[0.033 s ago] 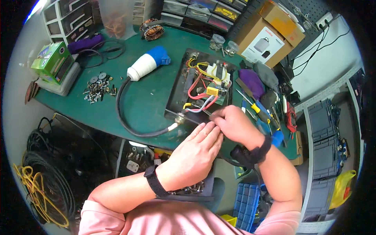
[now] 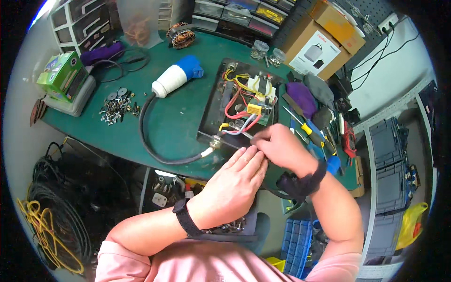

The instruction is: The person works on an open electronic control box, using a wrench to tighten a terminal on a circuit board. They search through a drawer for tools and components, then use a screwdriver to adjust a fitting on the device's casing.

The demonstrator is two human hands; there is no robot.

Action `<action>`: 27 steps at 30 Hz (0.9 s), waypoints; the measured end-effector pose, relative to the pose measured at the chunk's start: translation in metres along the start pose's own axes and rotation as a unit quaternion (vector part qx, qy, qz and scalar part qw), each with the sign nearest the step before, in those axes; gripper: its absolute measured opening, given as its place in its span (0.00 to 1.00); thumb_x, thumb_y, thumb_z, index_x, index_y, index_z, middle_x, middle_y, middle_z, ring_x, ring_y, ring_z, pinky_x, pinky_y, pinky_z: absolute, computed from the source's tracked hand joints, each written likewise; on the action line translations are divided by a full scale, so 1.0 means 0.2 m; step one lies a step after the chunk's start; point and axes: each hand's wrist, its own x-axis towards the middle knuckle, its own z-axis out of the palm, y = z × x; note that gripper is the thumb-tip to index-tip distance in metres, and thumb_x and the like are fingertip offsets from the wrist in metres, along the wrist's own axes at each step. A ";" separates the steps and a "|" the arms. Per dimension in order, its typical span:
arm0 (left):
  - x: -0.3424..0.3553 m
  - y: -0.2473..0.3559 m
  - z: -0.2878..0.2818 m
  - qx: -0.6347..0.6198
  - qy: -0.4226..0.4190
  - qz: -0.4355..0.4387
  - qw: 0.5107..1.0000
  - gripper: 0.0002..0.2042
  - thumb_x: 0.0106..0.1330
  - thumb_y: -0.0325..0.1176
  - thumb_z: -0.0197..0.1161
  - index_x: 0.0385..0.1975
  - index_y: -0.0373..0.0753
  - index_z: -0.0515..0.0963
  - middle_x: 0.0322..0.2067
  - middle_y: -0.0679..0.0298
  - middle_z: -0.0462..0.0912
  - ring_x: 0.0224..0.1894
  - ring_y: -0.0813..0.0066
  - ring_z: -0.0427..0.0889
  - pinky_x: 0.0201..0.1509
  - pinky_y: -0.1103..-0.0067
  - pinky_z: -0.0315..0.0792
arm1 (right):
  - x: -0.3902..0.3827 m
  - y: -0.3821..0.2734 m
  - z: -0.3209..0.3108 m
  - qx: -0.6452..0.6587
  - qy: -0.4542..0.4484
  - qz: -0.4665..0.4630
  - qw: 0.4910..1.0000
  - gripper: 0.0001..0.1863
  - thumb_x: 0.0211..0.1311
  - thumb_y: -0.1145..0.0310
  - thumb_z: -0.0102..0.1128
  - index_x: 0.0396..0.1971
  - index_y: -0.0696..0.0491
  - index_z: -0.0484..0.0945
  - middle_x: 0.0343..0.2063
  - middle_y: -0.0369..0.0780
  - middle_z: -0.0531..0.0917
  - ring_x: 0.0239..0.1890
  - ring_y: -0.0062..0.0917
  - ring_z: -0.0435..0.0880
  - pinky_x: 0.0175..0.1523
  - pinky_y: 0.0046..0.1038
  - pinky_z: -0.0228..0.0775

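Observation:
My left hand (image 2: 235,188) lies with fingers stretched together against the near edge of a black metal enclosure (image 2: 206,117). Just beyond it, my right hand (image 2: 277,145) is closed on a thin metal tool (image 2: 247,135), blurred and partly hidden by the fingers. The enclosure holds yellow, red and white wires around components (image 2: 254,108). A cable gland (image 2: 216,141) at its front left joins a black cable (image 2: 149,149), which loops round to a blue-and-white plug (image 2: 171,80) on the green bench (image 2: 117,138).
Loose screws (image 2: 117,105) and a green box (image 2: 63,75) lie left. Screwdrivers (image 2: 307,129), purple pouches (image 2: 300,98) and a cardboard box (image 2: 319,42) are right. A copper coil (image 2: 182,37) and drawers (image 2: 239,14) stand behind. Coiled cables (image 2: 56,221) and blue bins (image 2: 296,244) sit below.
My right hand has shifted very slightly up and away from me, with its fingers still closed at the enclosure's edge. My left hand has stayed in place.

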 end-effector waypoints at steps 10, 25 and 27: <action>0.01 0.00 0.00 0.014 -0.019 0.013 1.000 0.33 0.45 0.27 0.64 0.57 0.25 0.70 0.61 0.44 0.69 0.68 0.50 0.63 0.73 0.58 0.54 | 0.05 -0.05 -0.05 0.126 -0.106 0.099 0.981 0.15 0.63 0.65 0.59 0.34 0.64 0.84 0.28 0.42 0.86 0.29 0.21 0.80 0.37 0.27 0.72; 0.00 -0.01 0.01 0.028 -0.011 0.014 0.999 0.35 0.43 0.27 0.65 0.58 0.26 0.70 0.61 0.46 0.69 0.67 0.49 0.64 0.74 0.59 0.54 | 0.11 0.00 0.01 0.064 -0.128 0.101 0.985 0.16 0.66 0.63 0.57 0.48 0.56 0.81 0.39 0.41 0.86 0.39 0.24 0.80 0.49 0.29 0.71; 0.00 -0.01 0.02 0.028 -0.005 0.018 0.999 0.35 0.42 0.26 0.65 0.57 0.25 0.70 0.60 0.46 0.69 0.67 0.49 0.65 0.74 0.59 0.54 | 0.10 0.00 -0.01 0.011 -0.110 0.091 0.990 0.16 0.66 0.59 0.57 0.42 0.56 0.82 0.36 0.46 0.86 0.38 0.33 0.82 0.47 0.33 0.72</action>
